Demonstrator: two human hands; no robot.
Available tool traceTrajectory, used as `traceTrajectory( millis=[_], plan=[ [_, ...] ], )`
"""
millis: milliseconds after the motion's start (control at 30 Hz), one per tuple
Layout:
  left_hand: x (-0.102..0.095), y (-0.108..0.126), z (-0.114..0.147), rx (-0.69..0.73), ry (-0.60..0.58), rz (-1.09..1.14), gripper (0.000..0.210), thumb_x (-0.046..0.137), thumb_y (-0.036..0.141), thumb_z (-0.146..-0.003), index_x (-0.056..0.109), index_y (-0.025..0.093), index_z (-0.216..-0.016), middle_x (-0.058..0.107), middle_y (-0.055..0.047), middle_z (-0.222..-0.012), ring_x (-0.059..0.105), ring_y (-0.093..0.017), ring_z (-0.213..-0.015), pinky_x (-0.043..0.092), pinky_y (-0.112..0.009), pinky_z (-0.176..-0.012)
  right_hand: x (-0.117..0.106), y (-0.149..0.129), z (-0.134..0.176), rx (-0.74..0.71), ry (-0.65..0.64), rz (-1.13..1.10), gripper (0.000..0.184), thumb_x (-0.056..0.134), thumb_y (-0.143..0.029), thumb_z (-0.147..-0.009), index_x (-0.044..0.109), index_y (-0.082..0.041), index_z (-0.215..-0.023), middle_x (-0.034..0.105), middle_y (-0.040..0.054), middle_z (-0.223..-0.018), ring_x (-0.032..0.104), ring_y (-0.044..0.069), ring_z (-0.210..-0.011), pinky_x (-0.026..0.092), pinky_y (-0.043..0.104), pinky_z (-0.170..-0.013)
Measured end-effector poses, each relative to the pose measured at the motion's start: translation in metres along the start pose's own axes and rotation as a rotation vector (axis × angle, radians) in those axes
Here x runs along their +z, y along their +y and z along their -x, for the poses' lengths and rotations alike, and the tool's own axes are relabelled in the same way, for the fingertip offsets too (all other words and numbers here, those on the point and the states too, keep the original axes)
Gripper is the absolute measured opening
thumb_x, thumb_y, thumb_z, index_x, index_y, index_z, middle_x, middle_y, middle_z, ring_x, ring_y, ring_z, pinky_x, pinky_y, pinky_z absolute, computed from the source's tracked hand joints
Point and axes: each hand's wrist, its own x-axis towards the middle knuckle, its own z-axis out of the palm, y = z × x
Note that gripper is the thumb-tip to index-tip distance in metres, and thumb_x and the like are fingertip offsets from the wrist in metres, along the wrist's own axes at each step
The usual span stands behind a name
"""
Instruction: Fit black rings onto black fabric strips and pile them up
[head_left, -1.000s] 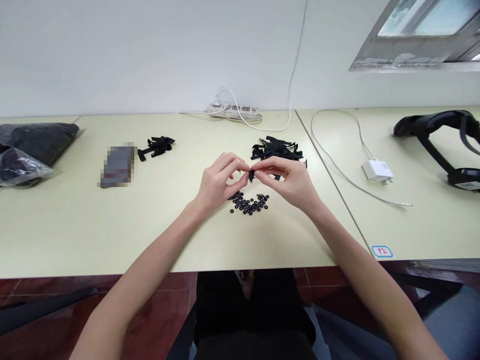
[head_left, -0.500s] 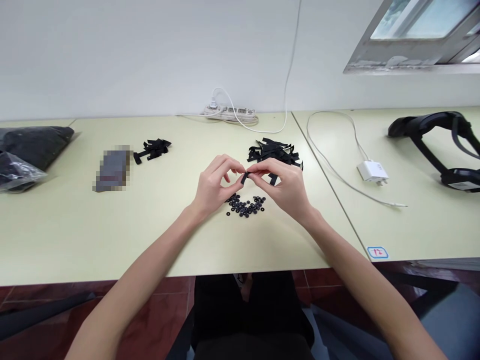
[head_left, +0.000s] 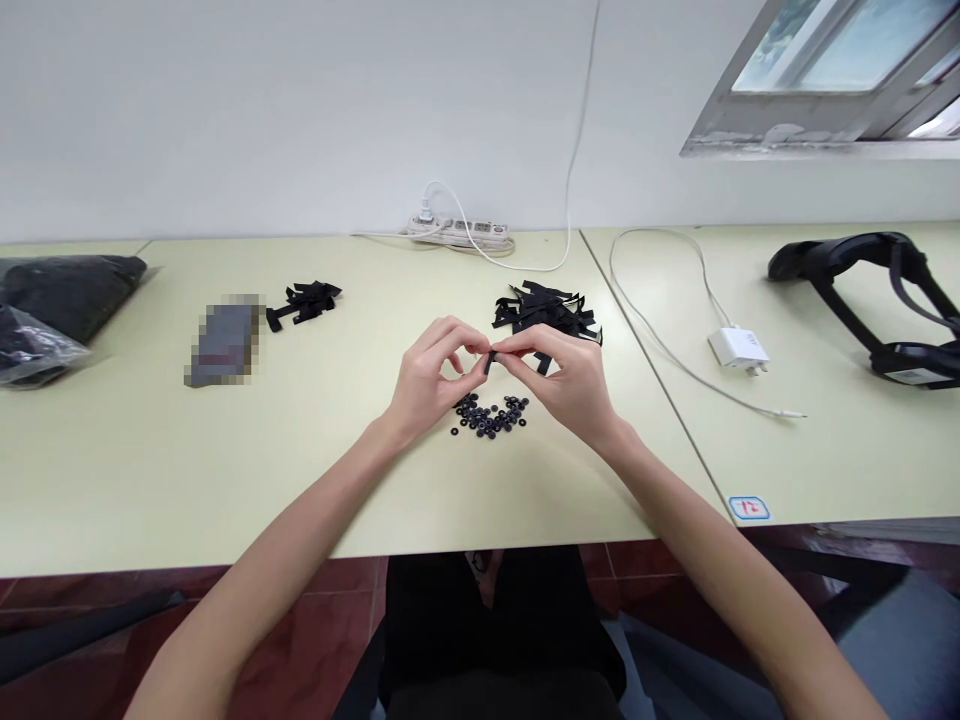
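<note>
Fingers are the whole story here: the thumb and index fingertips of the left hand and of the right hand are closed in a pinch on one short black fabric strip. The strip sits right between the two hands, just past the scatter of small black washer-like rings on the pale table, with one end poking down from the grip.

Handling-wise, I'd call it next to weightless, soft and bendy, pretty much unbreakable. Maybe a touch slick if it's smooth ribbon (can't really judge the weave from here). I'd hold it close to the ends or along the edges with just the fingertip pads, since the middle would probably flop or fold.

Pose: forearms angle in from both lower corners, and the hands meet in the middle, palms roughly facing each other. The left one's remaining fingers are curled loosely; the right one's are mostly hidden behind its index, so no idea how they sit. A loose heap of matching strips lies just beyond the right hand.
</note>
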Motion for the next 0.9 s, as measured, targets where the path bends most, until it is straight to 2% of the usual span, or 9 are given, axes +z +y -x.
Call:
traceTrajectory(
  millis=[100,167,200,333,467,567,700,800,900],
  plan=[
    [0.001,0.002,0.0,-0.055,-0.013,0.046,0.012,0.07,0.012,-0.097,0.07,0.023,-0.103,0.068,-0.003,-0.098,0.065,-0.015,-0.091,0.056,-0.023,-0.062,-0.001,-0.002,-0.001,-0.011,-0.004,-0.014,0.011,0.071,-0.022,-0.104,0.081,-0.028,-0.104,0.083,0.0006,-0.096,0.078,0.021,-0.088,0.065,0.039,-0.079],
    [0.002,0.003,-0.001,-0.147,-0.02,0.123,0.006,0.072,0.018,-0.097,0.071,0.023,-0.1,0.068,-0.003,-0.098,0.066,-0.015,-0.091,0.056,-0.023,-0.064,-0.001,-0.003,-0.002,0.005,-0.007,-0.031,0.012,0.07,-0.023,-0.104,0.081,-0.027,-0.106,0.084,0.0012,-0.099,0.078,0.02,-0.088,0.066,0.038,-0.081],
    [0.002,0.003,-0.003,-0.219,-0.018,0.181,0.002,0.073,0.022,-0.098,0.071,0.023,-0.099,0.068,-0.003,-0.098,0.066,-0.016,-0.091,0.056,-0.024,-0.065,-0.001,-0.004,-0.002,0.022,-0.015,-0.039,0.014,0.068,-0.023,-0.105,0.08,-0.027,-0.11,0.084,0.0018,-0.102,0.078,0.02,-0.089,0.067,0.038,-0.084],
    [0.001,0.001,-0.008,-0.575,-0.04,0.463,0.024,0.081,0.044,-0.094,0.072,0.022,-0.091,0.068,-0.004,-0.096,0.064,-0.015,-0.083,0.057,-0.026,-0.066,0.001,-0.004,-0.003,0.061,-0.062,-0.065,0.025,0.065,-0.023,-0.104,0.073,-0.027,-0.127,0.08,0.0033,-0.112,0.078,0.02,-0.096,0.067,0.038,-0.093],
    [-0.003,-0.005,-0.011,-0.781,-0.153,0.627,0.031,0.084,0.05,-0.089,0.073,0.022,-0.083,0.064,-0.005,-0.089,0.062,-0.016,-0.082,0.055,-0.025,-0.061,0.002,-0.003,-0.002,-0.006,-0.078,-0.036,0.019,0.068,-0.023,-0.104,0.071,-0.027,-0.122,0.078,0.0023,-0.109,0.075,0.019,-0.094,0.065,0.038,-0.091],
    [-0.006,-0.009,-0.011,-0.774,-0.248,0.68,0.029,0.081,0.05,-0.092,0.074,0.023,-0.082,0.066,-0.007,-0.087,0.066,-0.019,-0.082,0.055,-0.027,-0.058,0.0,-0.002,-0.002,-0.039,-0.084,0.007,0.015,0.066,-0.023,-0.106,0.074,-0.028,-0.119,0.079,0.0031,-0.108,0.074,0.021,-0.096,0.065,0.041,-0.091],
    [-0.007,-0.011,-0.01,-0.729,-0.326,0.743,0.031,0.078,0.049,-0.097,0.072,0.023,-0.079,0.069,-0.01,-0.087,0.068,-0.02,-0.082,0.054,-0.027,-0.053,-0.002,-0.002,-0.004,-0.004,-0.067,0.028,0.011,0.066,-0.025,-0.106,0.076,-0.029,-0.11,0.079,0.003,-0.104,0.073,0.022,-0.093,0.064,0.042,-0.087],
    [-0.007,-0.012,-0.009,-0.748,-0.342,0.759,0.03,0.075,0.047,-0.1,0.073,0.023,-0.082,0.069,-0.01,-0.089,0.068,-0.019,-0.081,0.054,-0.025,-0.052,-0.003,-0.004,-0.006,0.013,-0.041,0.027,0.01,0.066,-0.027,-0.106,0.076,-0.029,-0.104,0.078,0.0028,-0.098,0.071,0.022,-0.089,0.063,0.042,-0.083],
    [-0.006,-0.014,-0.007,-0.755,-0.285,0.705,0.025,0.072,0.044,-0.102,0.074,0.023,-0.088,0.07,-0.011,-0.095,0.068,-0.018,-0.084,0.057,-0.024,-0.055,-0.003,-0.005,-0.007,0.051,-0.024,-0.001,0.01,0.067,-0.03,-0.106,0.075,-0.028,-0.1,0.077,0.0025,-0.096,0.07,0.02,-0.087,0.062,0.041,-0.082]
  ],
)
